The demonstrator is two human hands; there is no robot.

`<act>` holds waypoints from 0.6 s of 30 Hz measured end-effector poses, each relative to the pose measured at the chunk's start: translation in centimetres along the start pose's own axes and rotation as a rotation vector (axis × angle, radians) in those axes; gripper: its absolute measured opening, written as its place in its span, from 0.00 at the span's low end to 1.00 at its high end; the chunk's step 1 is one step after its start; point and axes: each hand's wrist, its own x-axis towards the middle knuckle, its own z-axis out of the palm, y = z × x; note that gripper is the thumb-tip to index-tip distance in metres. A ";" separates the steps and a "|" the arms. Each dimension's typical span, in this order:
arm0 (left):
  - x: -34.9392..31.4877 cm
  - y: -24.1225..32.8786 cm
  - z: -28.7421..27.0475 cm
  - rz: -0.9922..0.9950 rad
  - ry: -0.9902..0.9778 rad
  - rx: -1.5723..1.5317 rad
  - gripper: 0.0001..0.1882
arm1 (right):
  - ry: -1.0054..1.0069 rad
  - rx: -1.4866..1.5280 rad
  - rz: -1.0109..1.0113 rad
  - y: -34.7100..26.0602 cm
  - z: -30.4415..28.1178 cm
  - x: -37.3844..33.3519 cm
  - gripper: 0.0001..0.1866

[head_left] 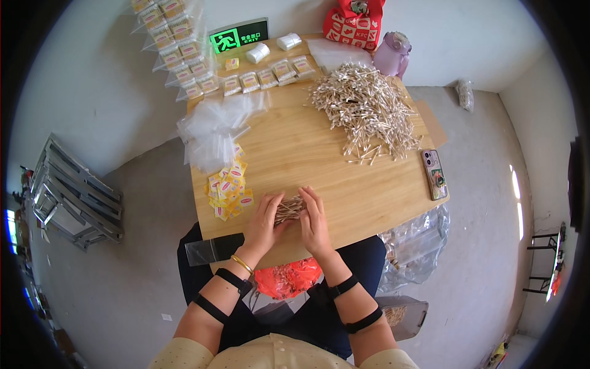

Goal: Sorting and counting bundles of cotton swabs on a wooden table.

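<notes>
Near the front edge of the wooden table (pixel 289 138), a bundle of cotton swabs (pixel 287 211) lies sideways between my hands. My left hand (pixel 263 220) cups its left end, and my right hand (pixel 314 220) presses against its right end with fingers bent round it. Parts of the bundle are hidden under the palms. Left of my left hand is a scatter of small yellow-and-white cards (pixel 226 190). Clear plastic bags (pixel 212 132) lie in a loose heap behind them. A big pile of loose cotton swabs (pixel 365 107) covers the far right of the table.
Filled swab packs (pixel 268 78) stand in a row at the back, with a tall stack of packs (pixel 178 49) to the left. A purple jug (pixel 391 54), a red bag (pixel 354 26) and a phone (pixel 434 175) line the right side. An orange-red bag (pixel 287 280) hangs below the front edge.
</notes>
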 end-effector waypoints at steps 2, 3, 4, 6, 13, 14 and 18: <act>-0.2 0.2 -0.5 -0.054 -0.018 -0.033 0.40 | 0.001 -0.071 -0.017 -0.1 -0.4 0.6 0.24; -0.5 0.1 -0.4 0.030 -0.002 0.086 0.39 | 0.000 -0.069 -0.019 -0.1 -0.3 0.6 0.24; -0.6 0.2 -0.4 0.117 0.015 0.203 0.39 | -0.014 -0.110 -0.032 -0.1 -0.4 0.6 0.24; -1.0 1.2 0.4 0.123 -0.033 0.331 0.40 | -0.027 -0.152 -0.049 0.0 -0.4 0.7 0.24; -4.2 2.0 1.2 0.037 -0.153 0.491 0.46 | -0.001 -0.149 -0.054 -0.4 -0.2 -0.1 0.23; -4.4 2.1 1.4 0.025 -0.152 0.477 0.48 | 0.005 -0.149 -0.057 -0.5 -0.2 -0.2 0.23; -3.0 1.8 1.6 0.003 -0.152 0.546 0.50 | 0.026 -0.168 -0.056 -0.5 0.0 -0.4 0.23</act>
